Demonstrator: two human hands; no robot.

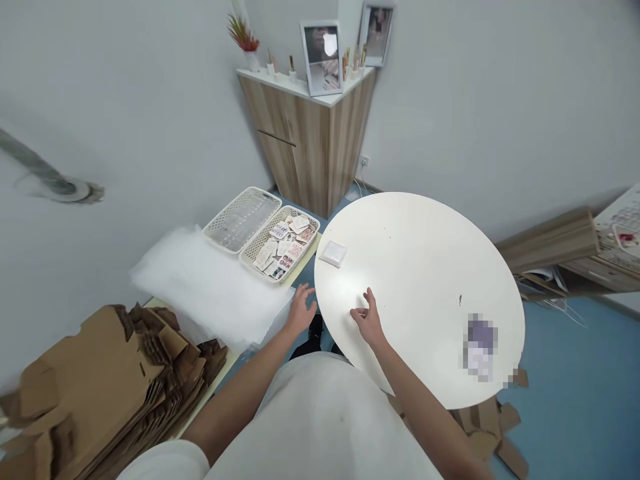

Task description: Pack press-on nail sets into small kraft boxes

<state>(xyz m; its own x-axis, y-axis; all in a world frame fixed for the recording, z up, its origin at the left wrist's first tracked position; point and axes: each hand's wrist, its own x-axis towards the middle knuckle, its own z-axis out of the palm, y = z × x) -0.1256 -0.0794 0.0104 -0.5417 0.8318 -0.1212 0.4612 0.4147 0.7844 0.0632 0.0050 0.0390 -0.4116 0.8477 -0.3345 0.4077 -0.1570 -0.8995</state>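
My left hand (302, 309) hovers near the left edge of the round white table (425, 267), its fingers apart and nothing in them. Over the table's near left part is my right hand (369, 319), with thumb and index finger spread and no object between them. A small stack of clear plastic bags or sleeves (333, 254) lies on the table beyond both hands, touched by neither. Left of it, a white lidded basket (280, 243) stands with its lid thrown back. Several printed cards (287, 248) fill it loosely.
White foam sheeting (215, 287) and stacked flat cardboard boxes (110, 380) occupy the left side. A blurred-out item (480, 347) sits at the table's right. Behind stands a wooden corner cabinet (300, 133) with picture frames. More cardboard (483, 427) lies on the floor.
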